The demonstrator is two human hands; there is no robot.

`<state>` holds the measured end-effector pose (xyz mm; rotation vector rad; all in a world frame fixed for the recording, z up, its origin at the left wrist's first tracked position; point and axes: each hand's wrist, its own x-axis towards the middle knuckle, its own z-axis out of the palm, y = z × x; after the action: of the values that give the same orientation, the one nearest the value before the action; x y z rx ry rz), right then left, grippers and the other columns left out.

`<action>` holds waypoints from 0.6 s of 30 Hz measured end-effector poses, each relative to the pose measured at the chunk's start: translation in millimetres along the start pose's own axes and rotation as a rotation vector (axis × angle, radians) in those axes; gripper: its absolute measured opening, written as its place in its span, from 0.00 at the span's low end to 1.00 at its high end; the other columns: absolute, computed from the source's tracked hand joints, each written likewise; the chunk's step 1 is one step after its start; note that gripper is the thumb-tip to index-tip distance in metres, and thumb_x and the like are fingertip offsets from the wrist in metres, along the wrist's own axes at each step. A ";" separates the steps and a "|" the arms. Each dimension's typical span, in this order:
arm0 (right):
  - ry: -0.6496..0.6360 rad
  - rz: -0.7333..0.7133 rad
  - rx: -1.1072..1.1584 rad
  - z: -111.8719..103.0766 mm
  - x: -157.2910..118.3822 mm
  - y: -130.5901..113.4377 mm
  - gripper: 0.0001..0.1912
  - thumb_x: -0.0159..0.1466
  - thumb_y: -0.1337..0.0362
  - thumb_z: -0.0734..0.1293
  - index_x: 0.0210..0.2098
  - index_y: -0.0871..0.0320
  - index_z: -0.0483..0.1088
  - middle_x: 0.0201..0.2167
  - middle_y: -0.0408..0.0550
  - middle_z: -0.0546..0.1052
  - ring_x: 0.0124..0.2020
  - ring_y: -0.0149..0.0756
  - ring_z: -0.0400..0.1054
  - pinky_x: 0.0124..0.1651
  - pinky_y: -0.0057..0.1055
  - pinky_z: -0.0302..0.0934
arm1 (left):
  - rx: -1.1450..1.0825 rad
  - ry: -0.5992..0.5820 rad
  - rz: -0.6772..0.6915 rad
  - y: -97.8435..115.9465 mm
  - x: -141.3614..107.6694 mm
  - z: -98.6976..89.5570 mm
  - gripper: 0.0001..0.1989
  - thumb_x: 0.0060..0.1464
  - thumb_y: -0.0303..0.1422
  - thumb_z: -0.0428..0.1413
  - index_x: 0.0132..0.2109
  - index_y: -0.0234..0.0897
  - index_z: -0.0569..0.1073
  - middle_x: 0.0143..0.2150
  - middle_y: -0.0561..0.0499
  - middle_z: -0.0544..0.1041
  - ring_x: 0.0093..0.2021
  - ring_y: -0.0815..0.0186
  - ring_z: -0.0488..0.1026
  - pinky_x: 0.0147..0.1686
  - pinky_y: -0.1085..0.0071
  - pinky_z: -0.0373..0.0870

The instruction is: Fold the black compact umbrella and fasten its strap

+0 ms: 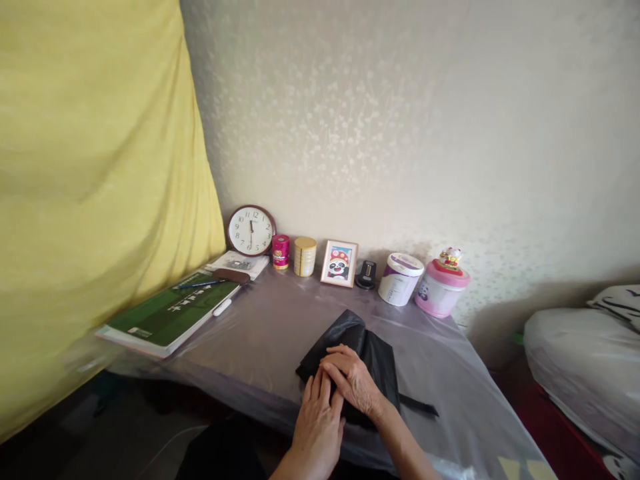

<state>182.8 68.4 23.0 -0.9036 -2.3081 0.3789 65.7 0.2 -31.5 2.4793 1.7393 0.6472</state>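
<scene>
A black folded piece of thin, slightly shiny fabric (pixel 383 363) lies near the front edge of the table, with a narrow black strap (pixel 420 405) sticking out to its right. Both hands rest on top of it. My left hand (pixel 320 413) lies flat with its fingers stretched forward on the fabric. Across its fingertips reaches my right hand (pixel 353 379), palm down, fingers extended to the left and slightly bent. The hands touch and overlap, and the fabric directly under the palms is hidden.
A clear sheet covers the table (pixel 265 333). On the left lie a green book (pixel 175 310), a brown case (pixel 231 275) and a white stick-shaped item (pixel 222 307). Along the wall stand a clock (pixel 251 230), a picture frame (pixel 339 263) and several tins, including a white-purple one (pixel 401 280).
</scene>
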 end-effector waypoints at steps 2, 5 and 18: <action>-0.005 -0.005 -0.059 -0.7 2.3 10.7 0.17 0.66 0.61 0.53 0.38 0.55 0.72 0.37 0.46 0.77 0.50 0.36 0.63 0.59 0.43 0.47 | 0.033 0.004 0.008 -1.0 0.0 5.0 0.32 0.53 0.32 0.47 0.63 0.43 0.44 0.63 0.42 0.51 0.62 0.55 0.48 0.58 0.55 0.52; 0.006 0.005 -0.143 -2.3 11.5 30.1 0.17 0.66 0.61 0.53 0.39 0.55 0.72 0.41 0.47 0.76 0.52 0.37 0.61 0.59 0.46 0.45 | 0.077 -0.001 -0.004 -1.7 0.7 10.3 0.33 0.54 0.30 0.45 0.63 0.44 0.39 0.63 0.41 0.53 0.62 0.54 0.49 0.57 0.54 0.53; -0.015 0.127 -0.362 -10.4 56.2 101.7 0.19 0.66 0.60 0.51 0.38 0.54 0.73 0.41 0.46 0.76 0.49 0.34 0.64 0.55 0.36 0.52 | 0.052 -0.071 -0.046 -2.0 3.2 15.0 0.36 0.52 0.29 0.43 0.63 0.40 0.33 0.64 0.42 0.49 0.63 0.53 0.45 0.58 0.53 0.49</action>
<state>209.2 181.1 8.8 -1.2294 -2.3810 0.0156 70.3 6.8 -44.8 2.4547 1.8042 0.5114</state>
